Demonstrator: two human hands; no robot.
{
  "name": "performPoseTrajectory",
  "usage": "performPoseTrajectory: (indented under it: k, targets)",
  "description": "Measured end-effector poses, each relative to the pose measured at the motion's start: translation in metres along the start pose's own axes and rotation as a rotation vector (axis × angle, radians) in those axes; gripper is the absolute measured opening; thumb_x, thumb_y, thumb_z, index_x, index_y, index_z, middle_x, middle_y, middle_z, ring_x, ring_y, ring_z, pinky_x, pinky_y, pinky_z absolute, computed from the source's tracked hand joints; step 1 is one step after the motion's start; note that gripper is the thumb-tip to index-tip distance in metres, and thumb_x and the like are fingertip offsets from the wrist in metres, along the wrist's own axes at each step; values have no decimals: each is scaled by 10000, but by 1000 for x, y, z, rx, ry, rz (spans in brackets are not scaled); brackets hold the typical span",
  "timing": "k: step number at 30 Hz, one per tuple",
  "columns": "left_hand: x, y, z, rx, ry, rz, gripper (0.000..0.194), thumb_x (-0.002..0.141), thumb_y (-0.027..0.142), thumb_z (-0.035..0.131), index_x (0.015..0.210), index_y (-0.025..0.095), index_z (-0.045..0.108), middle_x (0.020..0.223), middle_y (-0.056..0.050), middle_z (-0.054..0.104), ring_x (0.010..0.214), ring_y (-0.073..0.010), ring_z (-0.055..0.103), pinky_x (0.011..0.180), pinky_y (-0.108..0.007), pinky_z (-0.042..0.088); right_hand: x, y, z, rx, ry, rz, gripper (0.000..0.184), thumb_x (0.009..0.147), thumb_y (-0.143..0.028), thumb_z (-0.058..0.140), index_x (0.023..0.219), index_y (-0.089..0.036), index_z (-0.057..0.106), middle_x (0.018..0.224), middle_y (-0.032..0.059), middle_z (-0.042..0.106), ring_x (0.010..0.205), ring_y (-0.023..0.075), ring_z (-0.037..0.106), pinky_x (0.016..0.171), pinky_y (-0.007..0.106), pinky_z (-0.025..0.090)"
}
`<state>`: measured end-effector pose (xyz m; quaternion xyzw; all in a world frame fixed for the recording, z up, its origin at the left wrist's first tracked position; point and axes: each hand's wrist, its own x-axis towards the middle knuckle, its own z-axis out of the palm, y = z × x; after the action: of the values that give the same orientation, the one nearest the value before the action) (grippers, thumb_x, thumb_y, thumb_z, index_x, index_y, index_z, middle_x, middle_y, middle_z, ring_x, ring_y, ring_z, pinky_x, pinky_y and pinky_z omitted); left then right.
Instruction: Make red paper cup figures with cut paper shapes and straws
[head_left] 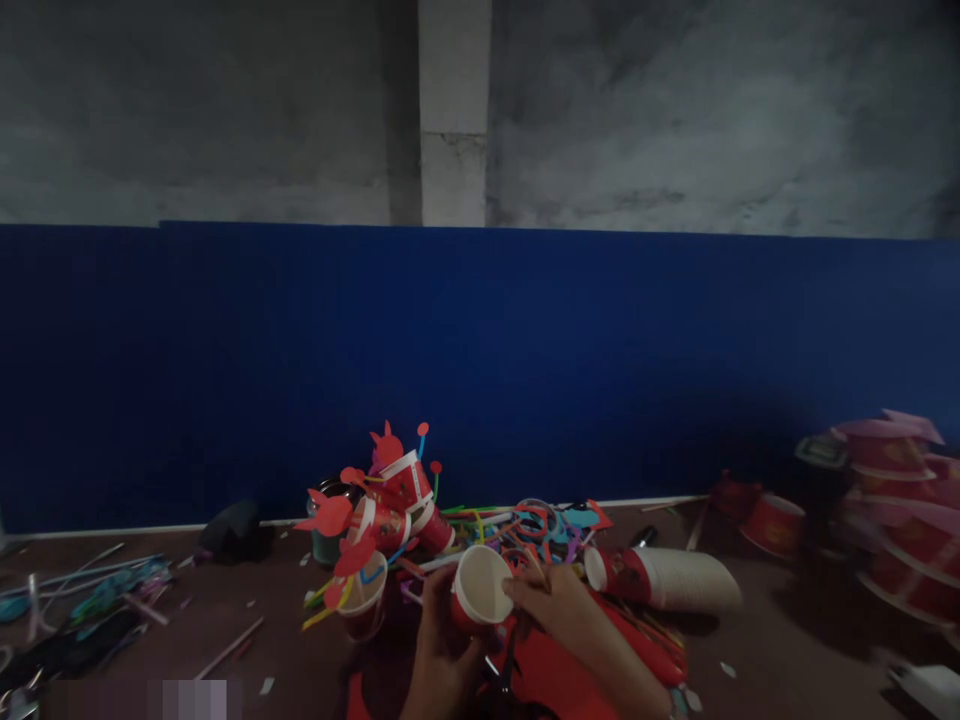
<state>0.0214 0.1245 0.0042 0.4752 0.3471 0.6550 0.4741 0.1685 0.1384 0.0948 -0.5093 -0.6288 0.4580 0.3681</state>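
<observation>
Upright in my left hand (441,650) is a red paper cup (484,585), its pale inside facing me. The fingers wrap round its left side and lower wall. My right hand (551,605) comes in from the right, with its fingertips closed at the cup's right rim; whether they also pinch something small is unclear. Below the cup lie scissors (507,668) with dark handles, on a red sheet (551,675). Just left of my hands stand decorated red cups (364,605) with red paper cutouts and bent coloured stems.
Behind my hands spreads a tangle of coloured craft strips (555,525). A nested stack of paper cups (675,580) lies on its side at right. Further right are more red cups (776,525). Strips and scraps (127,590) litter the left, before a blue partition (480,370).
</observation>
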Motion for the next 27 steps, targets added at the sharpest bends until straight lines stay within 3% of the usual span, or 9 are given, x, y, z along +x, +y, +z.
performPoseTrajectory:
  k: [3, 6, 11, 14, 16, 21, 24, 27]
  targets:
    - [0, -4, -1, 128, 49, 188, 612, 644, 346, 728, 1183, 217, 468, 1151, -103, 572, 1027, -278, 592, 883, -404, 479, -2, -2, -2, -153, 41, 19, 328, 703, -281, 583, 432, -207, 412, 402, -41, 436, 419, 90, 323, 443, 250, 215]
    - [0, -9, -5, 247, 62, 326, 559, 680, 338, 697, 1176, 205, 477, 1193, -121, 551, 1102, -288, 560, 929, -415, 450, -2, -2, -3, -221, 64, 26, 303, 685, -230, 578, 427, -204, 420, 398, -37, 459, 428, 98, 361, 452, 251, 230]
    - [3, -13, -10, 394, 88, 407, 564, 687, 292, 648, 1205, 185, 450, 1180, -137, 561, 1058, -285, 581, 867, -398, 485, -1, 0, -6, -182, 63, 0, 307, 755, -379, 543, 521, -210, 440, 442, -34, 468, 448, 113, 404, 458, 250, 270]
    - [4, -7, -10, 586, 177, 432, 551, 706, 223, 582, 1236, 175, 441, 1195, -145, 547, 1079, -295, 554, 885, -446, 453, -3, 0, -9, -111, 182, -53, 294, 835, -457, 426, 670, -216, 462, 538, -38, 486, 521, 135, 459, 511, 255, 337]
    - [4, -2, -11, 783, 235, 469, 518, 698, 196, 583, 1205, 165, 480, 1154, -142, 570, 1093, -314, 531, 902, -488, 418, -7, -1, -10, -132, 239, -74, 279, 880, -419, 339, 710, -224, 443, 609, -25, 513, 598, 151, 504, 578, 265, 381]
    - [2, 5, -14, 1123, 260, 637, 476, 716, 189, 601, 1177, 156, 487, 1086, -131, 606, 1057, -292, 549, 875, -460, 425, -16, -8, -4, -494, 163, -146, 163, 870, -277, 355, 760, -221, 461, 717, 22, 589, 671, 184, 550, 622, 284, 377]
    - [-1, 9, -11, 1201, 236, 704, 446, 728, 128, 549, 1168, 149, 476, 1080, -135, 616, 1043, -268, 565, 880, -429, 409, -19, -13, 1, -645, 136, -210, 148, 822, -166, 408, 753, -202, 534, 815, 50, 642, 765, 194, 583, 679, 279, 373]
    - [-3, 11, -5, 1188, 237, 757, 427, 720, 79, 476, 1135, 181, 489, 1061, -114, 642, 996, -245, 585, 880, -420, 380, -19, -13, 5, -735, 178, -178, 181, 807, -127, 427, 742, -183, 587, 865, 78, 664, 800, 203, 599, 693, 274, 374]
